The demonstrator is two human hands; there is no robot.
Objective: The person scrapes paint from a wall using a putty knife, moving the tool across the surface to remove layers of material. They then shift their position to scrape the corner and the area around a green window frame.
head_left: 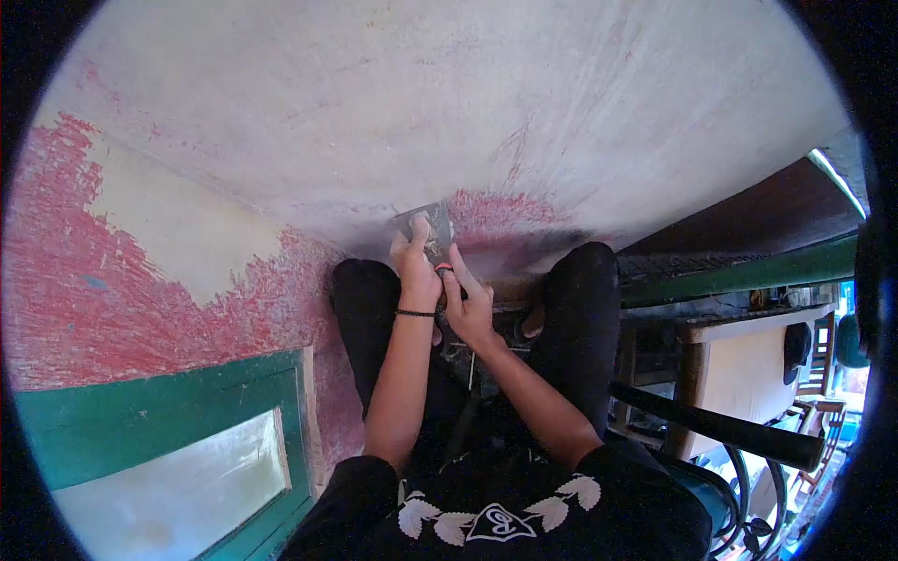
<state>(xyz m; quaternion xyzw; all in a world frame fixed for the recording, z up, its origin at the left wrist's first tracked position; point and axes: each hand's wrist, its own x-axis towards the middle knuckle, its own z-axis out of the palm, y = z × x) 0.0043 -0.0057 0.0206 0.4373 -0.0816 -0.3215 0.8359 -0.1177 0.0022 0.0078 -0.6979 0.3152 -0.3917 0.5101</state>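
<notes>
A scraper [437, 221] with a wide dark blade and a bit of red at its handle is held up against the wall, between my knees. Pale smears mark the blade. My left hand [417, 266], with a dark bracelet at the wrist, grips it from the left, fingers lying over the blade. On the right, my right hand [470, 304] closes around the handle end, its index finger stretched along the tool. Most of the handle is hidden by the hands. Just right of the blade, a patch of red paint [505, 210] shows on the whitish wall [374, 103].
To the left, rough red paint [122, 280] borders a green window frame [168, 388] with a pale pane. A green beam or rail [739, 280] crosses at right. Beyond it are a table [748, 374], a dark chair arm [720, 425] and chairs.
</notes>
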